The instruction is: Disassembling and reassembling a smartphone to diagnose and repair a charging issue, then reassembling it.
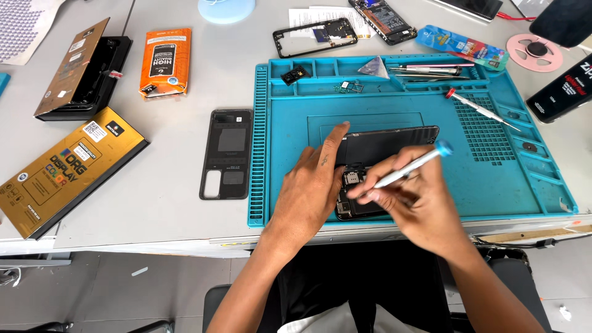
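An opened black phone (385,145) lies on the blue repair mat (487,179), its battery and circuit board exposed. My left hand (311,185) rests on the phone's left side, the index finger stretched along its edge, pressing it down. My right hand (419,200) grips a silver screwdriver with a blue cap (410,168), its tip down on the board near the phone's lower end. A black back cover (226,153) lies on the grey table just left of the mat.
Tweezers and tools (425,70) fill the mat's top trays; a red-tipped screwdriver (481,109) lies at its right. Orange box (164,61), gold box (65,169), open black box (83,71), phone frame (316,36), another opened phone (381,20), black bottle (564,89).
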